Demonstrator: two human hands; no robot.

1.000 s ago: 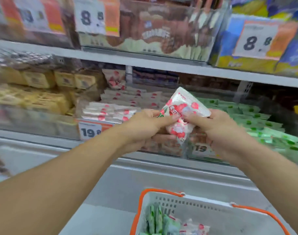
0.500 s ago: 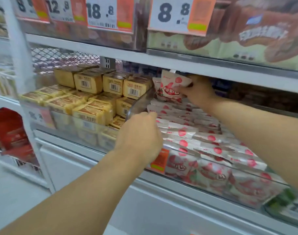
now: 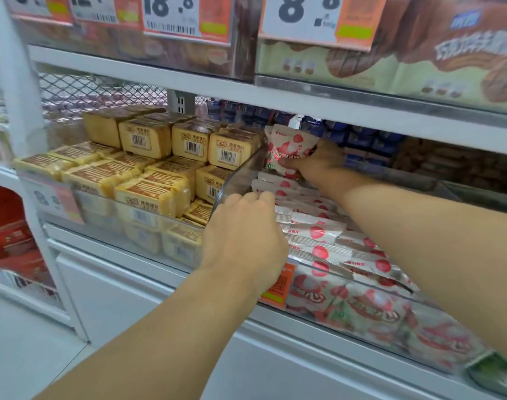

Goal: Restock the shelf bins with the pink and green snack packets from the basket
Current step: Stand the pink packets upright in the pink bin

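Pink packet [image 3: 287, 153] stood upright at back of pink bin [image 3: 327, 243], long axis vertical, pinched from right by right hand [image 3: 318, 163]. Left hand [image 3: 243, 241] curled, knuckles at clear divider [image 3: 240, 180], grasping nothing visible.

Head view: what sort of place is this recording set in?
Most likely a shop aisle, such as a supermarket. Price tags hang along the shelf edges, clear bins hold stacked yellow snack packs and pink packets, and the right hand puts a pink packet in at the back.
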